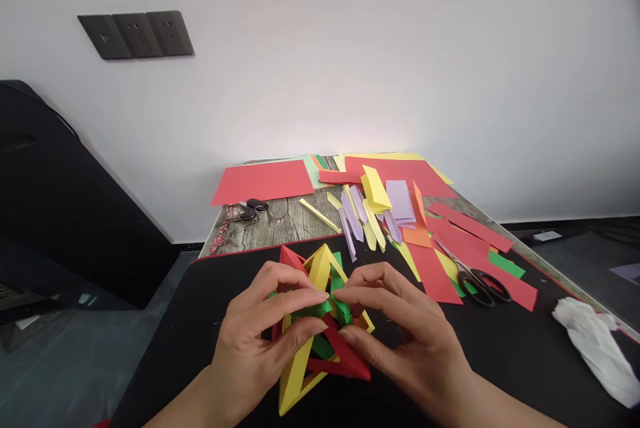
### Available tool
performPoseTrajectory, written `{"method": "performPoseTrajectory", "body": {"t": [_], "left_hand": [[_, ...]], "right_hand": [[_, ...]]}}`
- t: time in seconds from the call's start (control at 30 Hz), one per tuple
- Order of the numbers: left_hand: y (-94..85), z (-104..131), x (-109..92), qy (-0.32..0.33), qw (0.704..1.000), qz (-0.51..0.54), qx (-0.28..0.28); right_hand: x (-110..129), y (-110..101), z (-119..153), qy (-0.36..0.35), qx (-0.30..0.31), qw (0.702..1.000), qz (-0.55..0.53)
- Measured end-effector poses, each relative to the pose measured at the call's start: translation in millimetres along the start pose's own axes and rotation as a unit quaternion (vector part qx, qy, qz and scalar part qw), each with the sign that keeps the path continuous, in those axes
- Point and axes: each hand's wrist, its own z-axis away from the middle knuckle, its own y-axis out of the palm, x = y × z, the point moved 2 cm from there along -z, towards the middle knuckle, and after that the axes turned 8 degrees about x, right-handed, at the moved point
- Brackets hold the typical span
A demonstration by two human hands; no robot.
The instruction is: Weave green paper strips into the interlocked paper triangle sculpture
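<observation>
A folded-paper model (pixel 295 371) of interlocked yellow, red and green strips stands on the black mat in front of me. My left hand (pixel 265 321) pinches a green paper strip (pixel 315 310) at the model's middle between thumb and fingers. From the other side, my right hand (pixel 395 321) is closed on a second green strip (pixel 342 305), its thumb by a red strip. The two green ends sit close together, a small gap between them. My fingers hide part of the model's centre and right side.
Black-handled scissors (pixel 473 278) lie over red paper pieces at the right, near a crumpled white tissue (pixel 597 348). Behind the mat are folded purple strips (pixel 353 215), a yellow folded piece (pixel 376 189), a red sheet (pixel 265 181) and keys (pixel 253 209). A wall stands behind the table.
</observation>
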Motion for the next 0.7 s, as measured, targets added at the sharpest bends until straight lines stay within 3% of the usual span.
{"method": "performPoseTrajectory", "body": {"t": [0.3,0.57,0.7], "left_hand": [[-0.7,-5.0,-6.4,-0.029,1.000,-0.010,-0.006],[0.3,-6.1,-3.4,-0.064,0.997,0.037,-0.008],[-0.3,-5.5,-2.8,-0.065,0.997,0.034,-0.001]], "right_hand": [[-3.0,-3.2,-5.5,0.047,0.006,0.995,-0.085],[-3.6,-3.9,-9.9,0.035,0.012,0.991,-0.129],[-4.8,-3.4,-11.9,0.086,0.008,0.979,-0.186]]}}
